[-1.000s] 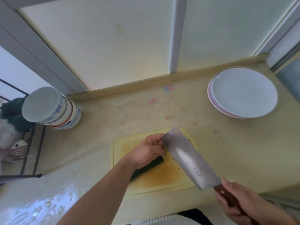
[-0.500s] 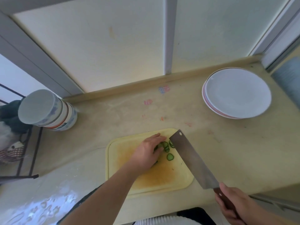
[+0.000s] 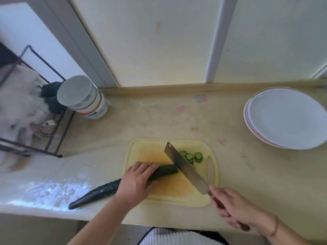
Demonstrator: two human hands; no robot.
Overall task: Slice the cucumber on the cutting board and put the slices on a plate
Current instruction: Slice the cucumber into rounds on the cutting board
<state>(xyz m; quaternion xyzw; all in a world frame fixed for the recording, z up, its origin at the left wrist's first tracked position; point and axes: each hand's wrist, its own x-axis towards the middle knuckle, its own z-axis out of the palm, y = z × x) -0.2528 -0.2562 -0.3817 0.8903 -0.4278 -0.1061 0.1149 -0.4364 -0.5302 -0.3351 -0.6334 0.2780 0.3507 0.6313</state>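
Observation:
A long dark green cucumber [image 3: 99,191] lies slantwise, its cut end on the yellow cutting board [image 3: 159,151] and its tail out on the counter to the left. My left hand [image 3: 137,183] grips it near the board's left edge. My right hand [image 3: 235,207] holds the wooden handle of a cleaver [image 3: 185,168], whose blade stands at the cucumber's cut end. Several green slices [image 3: 192,156] lie on the board just right of the blade. A stack of white plates [image 3: 286,117] sits at the far right of the counter.
A stack of upturned bowls [image 3: 85,98] stands at the back left of the counter. Left of it is a black wire rack [image 3: 44,110] with cloths. A wet patch [image 3: 53,190] shines on the front left of the counter. The wall runs along the back.
The view has shifted so the whole cucumber shows. My left hand has slid left along it from beside the blade. The cleaver now stands at the cut end, slices lying to its right.

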